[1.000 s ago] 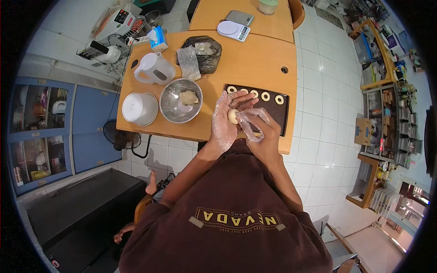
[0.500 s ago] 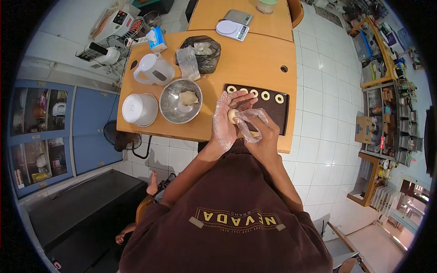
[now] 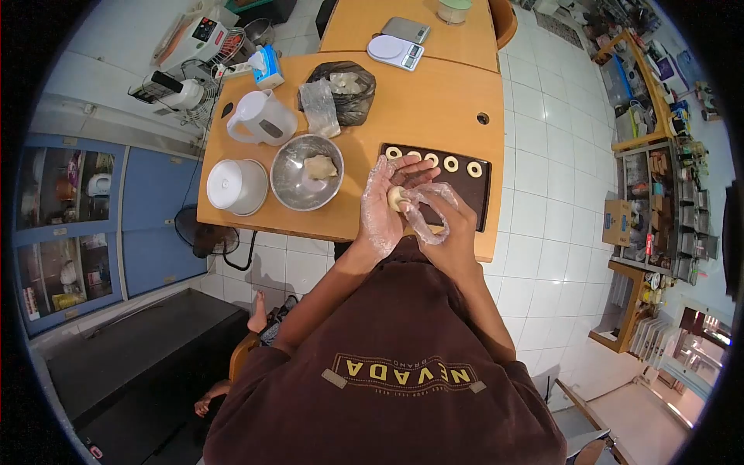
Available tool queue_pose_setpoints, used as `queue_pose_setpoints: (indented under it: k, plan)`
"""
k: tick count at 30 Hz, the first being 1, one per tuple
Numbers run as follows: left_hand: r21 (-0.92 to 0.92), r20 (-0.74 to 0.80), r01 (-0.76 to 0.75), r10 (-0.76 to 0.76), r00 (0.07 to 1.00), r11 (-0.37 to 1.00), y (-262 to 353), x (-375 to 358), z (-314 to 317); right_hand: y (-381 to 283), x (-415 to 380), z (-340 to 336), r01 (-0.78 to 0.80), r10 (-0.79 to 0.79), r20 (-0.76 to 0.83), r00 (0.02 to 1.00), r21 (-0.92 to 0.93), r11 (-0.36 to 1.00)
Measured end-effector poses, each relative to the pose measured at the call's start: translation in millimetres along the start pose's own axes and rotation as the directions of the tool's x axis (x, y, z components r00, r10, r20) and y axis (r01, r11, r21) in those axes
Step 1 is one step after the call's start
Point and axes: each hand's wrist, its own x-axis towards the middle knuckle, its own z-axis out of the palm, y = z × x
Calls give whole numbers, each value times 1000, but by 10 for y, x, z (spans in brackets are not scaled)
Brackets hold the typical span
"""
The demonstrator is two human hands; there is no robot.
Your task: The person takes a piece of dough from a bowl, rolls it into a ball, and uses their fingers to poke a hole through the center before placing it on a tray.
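Note:
A small pale ball of dough [image 3: 396,198] lies against the palm of my left hand [image 3: 379,211]. That hand is turned palm up, dusted with flour, its fingers stretched toward the tray and cradling the dough. My right hand [image 3: 449,221], in a clear plastic glove, presses its fingertips on the same ball from the right. Beneath and beyond both hands is a dark baking tray [image 3: 465,198], with several dough rings [image 3: 451,163] in a row along its far edge. My hands hide part of the tray and some of the rings.
Left of my hands, a steel bowl [image 3: 287,190] holds a lump of dough [image 3: 319,167]. Around it stand a white tub [image 3: 232,186], a white electric kettle [image 3: 267,120] and a black plastic bag [image 3: 356,105]. Kitchen scales [image 3: 395,51] sit farther back. Someone's foot [image 3: 258,311] shows lower left.
My fingers have shifted only slightly around the ball of dough, which stays between both hands. The whole view has drifted a tiny bit; nothing else has moved.

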Motion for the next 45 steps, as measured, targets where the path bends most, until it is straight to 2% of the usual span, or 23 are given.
queue_pose_setpoints:
  k: [11,20,25,32,35,38,40,43,45]
  plan:
    - [-66,61,48,-44,997,997,12,25,-42,-3,22,-43,7,-7,-2,1000,-1,1000]
    - [-205,139,182,-156,978,962,24,48,-107,134,39,-164,107,-96,151,984,-67,992]
    - [-184,170,202,-172,970,962,27,67,-118,177,24,-134,149,-142,86,986,-83,985]
    - [-28,154,99,-93,984,995,-15,75,-56,139,40,-87,136,-134,55,989,-30,990]
    - [-31,226,76,-67,972,997,-13,102,-93,112,76,-95,88,-90,45,995,50,995]
    - [-76,270,76,-53,961,994,10,116,-114,57,116,-91,63,-60,-61,996,51,997]
    - [-129,284,43,-4,959,991,2,114,-97,15,139,-98,82,-80,-56,995,26,996]
    - [-75,173,-102,113,978,992,-4,72,27,-31,107,-64,87,-87,-48,995,-2,996]
    - [-19,193,-202,202,960,979,-24,65,58,-71,69,-13,92,-93,-68,993,-26,995]
